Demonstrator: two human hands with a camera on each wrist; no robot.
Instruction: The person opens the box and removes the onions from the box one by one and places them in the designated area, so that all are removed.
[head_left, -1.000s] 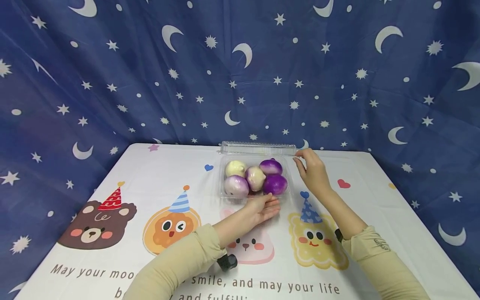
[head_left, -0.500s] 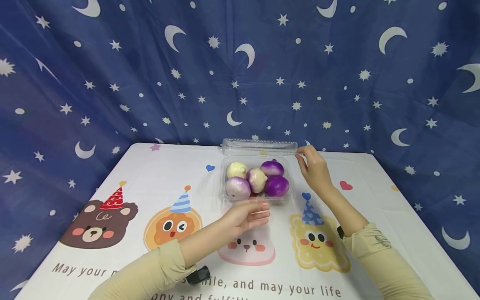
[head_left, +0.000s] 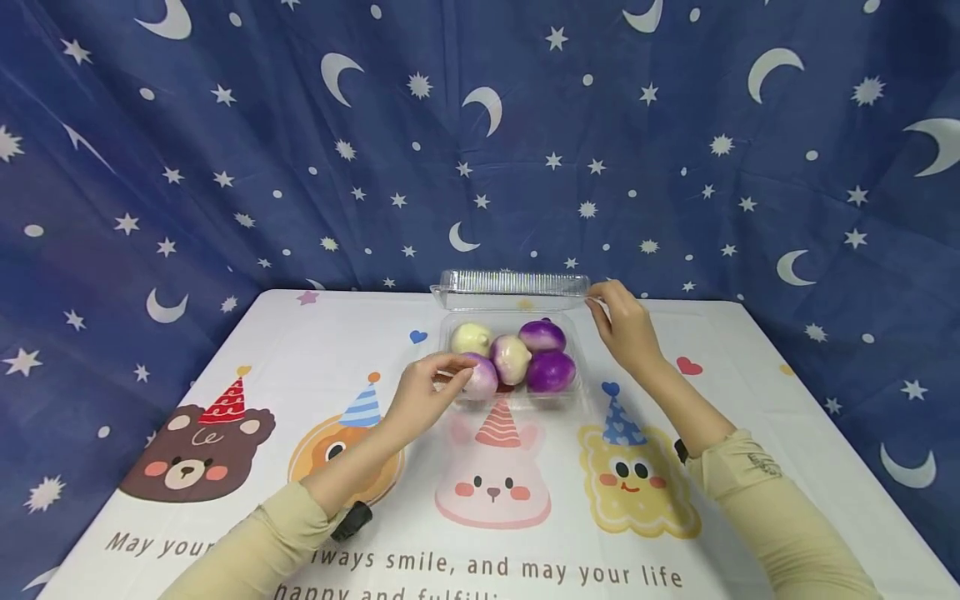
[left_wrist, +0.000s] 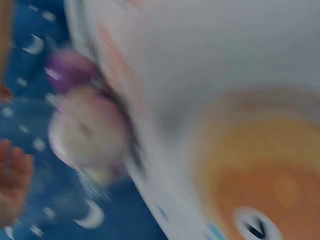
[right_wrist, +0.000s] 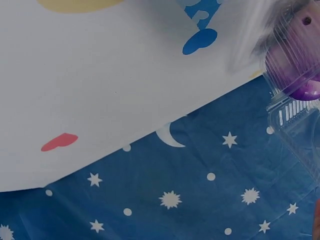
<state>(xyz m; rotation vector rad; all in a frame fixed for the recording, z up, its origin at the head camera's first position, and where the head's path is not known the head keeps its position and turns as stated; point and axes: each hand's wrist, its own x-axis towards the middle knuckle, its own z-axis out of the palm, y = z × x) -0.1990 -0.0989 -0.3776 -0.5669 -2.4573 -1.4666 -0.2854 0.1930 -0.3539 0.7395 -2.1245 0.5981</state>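
Note:
A clear plastic clamshell box (head_left: pixel 517 397) holds several purple-and-white onions (head_left: pixel 551 372), and its hinged lid (head_left: pixel 513 292) stands tilted up at the back. My right hand (head_left: pixel 630 333) pinches the lid's right corner between thumb and fingers. Beside the front left of the box is my left hand (head_left: pixel 423 396), thumb and fingers loosely bent and partly in front of the pale purple onion (head_left: pixel 483 382); whether it touches the box or that onion I cannot tell. The left wrist view is blurred, with fingers at its left edge. Most of the right hand falls outside the right wrist view.
The table has a white cloth (head_left: pixel 300 342) printed with cartoon animals and lettering. Right behind its far edge hangs a blue curtain (head_left: pixel 525 150) with moons and stars, close to the raised lid.
My left hand has left the front of the box, going down first and then left to its front left side. The lid has tilted up higher in my right hand. The onions stay put.

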